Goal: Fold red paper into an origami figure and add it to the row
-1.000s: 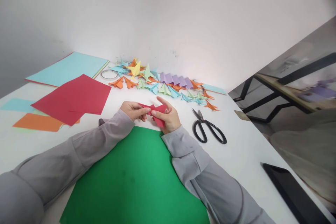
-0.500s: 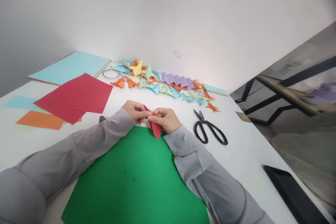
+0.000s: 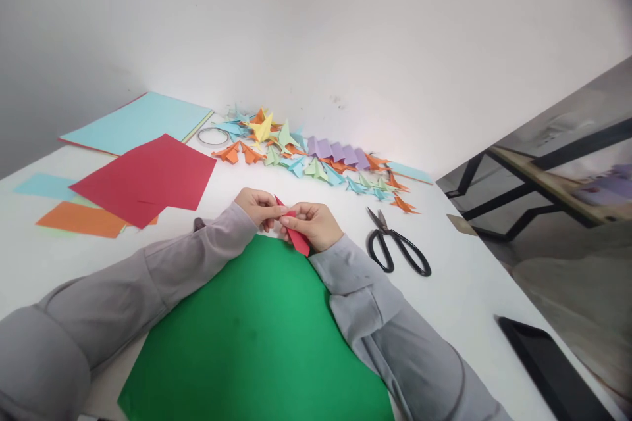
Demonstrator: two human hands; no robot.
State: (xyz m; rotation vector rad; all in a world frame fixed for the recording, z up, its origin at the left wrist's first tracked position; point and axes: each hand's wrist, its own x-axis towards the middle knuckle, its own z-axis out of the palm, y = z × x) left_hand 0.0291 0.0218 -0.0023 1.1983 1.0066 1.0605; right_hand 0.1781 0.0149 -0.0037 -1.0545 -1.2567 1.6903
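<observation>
Both hands meet just beyond the far edge of a large green sheet [image 3: 257, 335] on the white table [image 3: 459, 289]. My left hand [image 3: 257, 208] pinches the upper end of a small folded red paper [image 3: 297, 241]. My right hand [image 3: 315, 223] is closed on the same red paper from the right, its thumb and forefinger pressing the fold. The paper is folded narrow and points down toward the green sheet. Grey sleeves cover both forearms.
Black scissors [image 3: 397, 250] lie right of my right hand. A row of several folded paper figures [image 3: 316, 161] lines the wall. A red sheet [image 3: 148, 177], orange sheet [image 3: 81, 220], light blue sheets [image 3: 141, 122] and a tape roll [image 3: 213, 137] lie left. A dark tablet [image 3: 553, 362] sits near right.
The red paper went from spread wide between the hands to folded narrow and pointing down. The hands drew closer together; the view shifted slightly.
</observation>
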